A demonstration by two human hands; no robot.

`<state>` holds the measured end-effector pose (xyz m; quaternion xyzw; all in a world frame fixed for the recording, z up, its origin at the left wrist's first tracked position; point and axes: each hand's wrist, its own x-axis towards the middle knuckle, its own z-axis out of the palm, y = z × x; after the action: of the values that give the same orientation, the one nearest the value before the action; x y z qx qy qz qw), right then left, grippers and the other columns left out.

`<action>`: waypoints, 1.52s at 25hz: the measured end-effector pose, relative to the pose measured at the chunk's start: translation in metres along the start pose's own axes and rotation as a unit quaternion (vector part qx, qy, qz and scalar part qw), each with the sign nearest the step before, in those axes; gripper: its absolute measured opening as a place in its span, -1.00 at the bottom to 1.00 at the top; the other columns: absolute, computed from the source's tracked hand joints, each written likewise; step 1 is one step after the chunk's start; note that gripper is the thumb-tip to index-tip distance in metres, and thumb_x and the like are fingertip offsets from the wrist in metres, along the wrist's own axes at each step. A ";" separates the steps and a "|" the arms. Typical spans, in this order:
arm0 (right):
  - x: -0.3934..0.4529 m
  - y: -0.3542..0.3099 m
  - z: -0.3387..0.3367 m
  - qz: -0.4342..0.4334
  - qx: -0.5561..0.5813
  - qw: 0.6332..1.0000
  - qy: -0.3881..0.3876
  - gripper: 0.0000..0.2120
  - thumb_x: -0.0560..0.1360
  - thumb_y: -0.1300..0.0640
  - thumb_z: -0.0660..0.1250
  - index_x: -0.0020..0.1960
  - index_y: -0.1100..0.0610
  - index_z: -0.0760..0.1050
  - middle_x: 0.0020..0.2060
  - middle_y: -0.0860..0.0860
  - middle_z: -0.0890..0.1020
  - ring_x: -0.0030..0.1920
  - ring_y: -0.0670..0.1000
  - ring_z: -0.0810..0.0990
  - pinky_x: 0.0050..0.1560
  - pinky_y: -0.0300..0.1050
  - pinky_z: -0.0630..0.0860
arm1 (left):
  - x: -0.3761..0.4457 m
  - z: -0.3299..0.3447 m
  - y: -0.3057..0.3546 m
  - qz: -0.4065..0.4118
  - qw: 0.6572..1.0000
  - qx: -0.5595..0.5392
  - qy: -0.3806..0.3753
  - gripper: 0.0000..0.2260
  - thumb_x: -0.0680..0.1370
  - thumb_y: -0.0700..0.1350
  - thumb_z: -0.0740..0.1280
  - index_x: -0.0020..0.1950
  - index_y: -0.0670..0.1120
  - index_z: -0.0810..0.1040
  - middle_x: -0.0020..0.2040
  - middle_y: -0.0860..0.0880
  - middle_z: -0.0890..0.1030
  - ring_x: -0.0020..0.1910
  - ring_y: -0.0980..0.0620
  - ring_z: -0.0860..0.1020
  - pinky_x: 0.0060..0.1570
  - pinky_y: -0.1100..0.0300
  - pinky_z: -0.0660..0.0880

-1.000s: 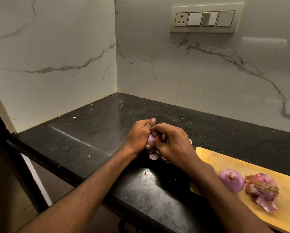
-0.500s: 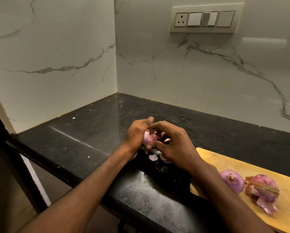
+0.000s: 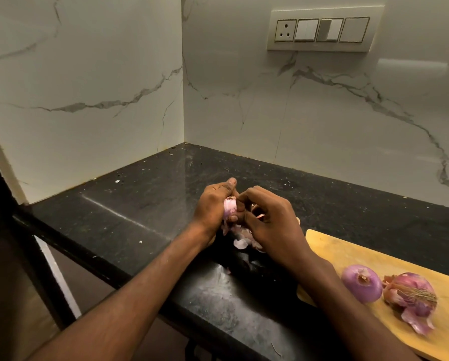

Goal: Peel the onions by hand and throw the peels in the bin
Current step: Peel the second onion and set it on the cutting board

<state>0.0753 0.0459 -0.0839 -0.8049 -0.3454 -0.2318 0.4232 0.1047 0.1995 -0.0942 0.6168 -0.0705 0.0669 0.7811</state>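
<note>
Peeling in hand. Left hand (image 3: 213,207) grips an onion (image 3: 229,207) over the black counter (image 3: 140,204); right hand (image 3: 267,220) pinches its skin. Loose peels (image 3: 241,242) hang below. Next, judged: strip remaining skin, then find the bin, not in view.

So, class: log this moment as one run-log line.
left hand grips onion | right hand pinches peel | bin unseen
</note>
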 end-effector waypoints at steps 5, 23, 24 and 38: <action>0.003 0.003 -0.001 0.047 0.033 0.993 0.099 -0.75 0.52 0.40 0.41 0.05 0.08 0.67 -0.10 -0.13 0.70 -0.08 -0.07 0.69 -0.08 -0.05 0.64 | -0.005 0.008 0.006 0.019 0.997 0.059 0.044 -0.54 0.75 0.07 0.14 -0.23 -0.13 0.54 -0.39 -0.07 0.61 -0.47 0.04 0.56 -0.47 0.23 0.47; 0.001 -0.001 -0.008 -0.050 -0.066 0.994 -0.077 -0.61 0.44 -0.22 0.53 0.17 -0.11 0.53 -0.06 -0.24 0.45 -0.12 -0.09 0.52 -0.19 0.06 0.54 | -0.009 0.002 0.011 -0.060 0.992 -0.053 -0.095 -0.47 0.70 0.23 0.16 -0.01 -0.28 0.45 -0.29 -0.13 0.35 -0.44 -0.04 0.39 -0.55 0.25 0.35; 0.001 -0.002 -0.007 -0.053 -0.063 0.994 -0.077 -0.63 0.46 -0.21 0.52 0.16 -0.09 0.53 -0.07 -0.23 0.44 -0.13 -0.07 0.51 -0.20 0.05 0.53 | -0.009 0.001 0.012 -0.072 0.991 -0.057 -0.099 -0.48 0.70 0.23 0.15 0.01 -0.27 0.45 -0.29 -0.14 0.35 -0.49 -0.01 0.41 -0.60 0.28 0.34; 0.005 -0.003 -0.001 -0.047 -0.034 0.994 -0.090 -0.78 0.58 -0.03 0.47 -0.01 0.02 0.45 -0.10 -0.17 0.45 -0.14 -0.04 0.49 -0.20 -0.10 0.47 | -0.014 -0.004 0.018 -0.086 0.988 -0.080 -0.105 -0.42 0.71 0.23 0.11 -0.26 -0.19 0.49 -0.41 -0.10 0.49 -0.67 0.11 0.42 -0.69 0.35 0.27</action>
<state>0.0767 0.0478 -0.0781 -0.8194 -0.4114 -0.1896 0.3513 0.0872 0.2077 -0.0809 0.5600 -0.1037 -0.0716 0.8189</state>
